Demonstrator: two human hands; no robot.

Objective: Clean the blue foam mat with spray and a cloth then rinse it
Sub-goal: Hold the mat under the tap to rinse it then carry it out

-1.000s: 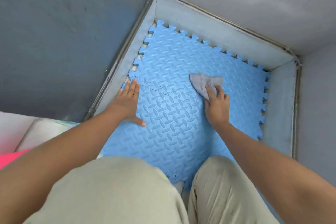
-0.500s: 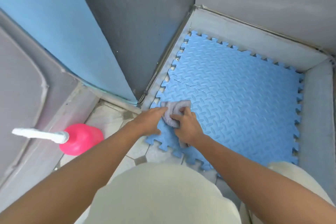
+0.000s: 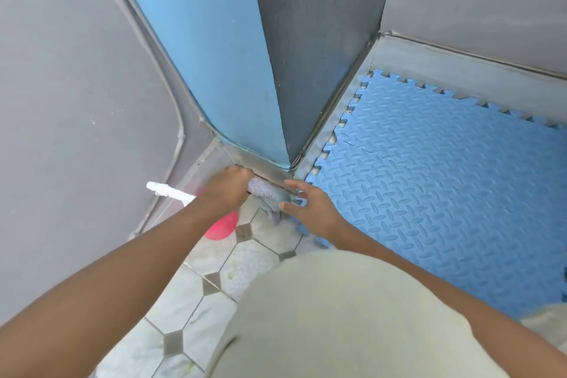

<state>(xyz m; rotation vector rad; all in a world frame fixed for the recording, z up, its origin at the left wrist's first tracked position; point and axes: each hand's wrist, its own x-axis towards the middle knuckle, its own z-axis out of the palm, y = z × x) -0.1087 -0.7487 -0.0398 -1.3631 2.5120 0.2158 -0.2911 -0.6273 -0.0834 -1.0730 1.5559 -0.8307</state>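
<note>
Head view, looking down: the left hand (image 3: 228,190) is curled tight around one end of a grey cloth (image 3: 267,193), while the right hand (image 3: 310,209), fingers straight and spread, is just beside the cloth's loose end. The blue foam mat (image 3: 445,187) lies on the floor to the right of both hands, its near corner under the right hand. A pink bottle (image 3: 221,228) sits partly hidden beneath the left forearm on the tiled floor (image 3: 245,264). The cloth looks bunched; refolding it flat before wiping should give broader, even contact with the mat's ridges.
</note>
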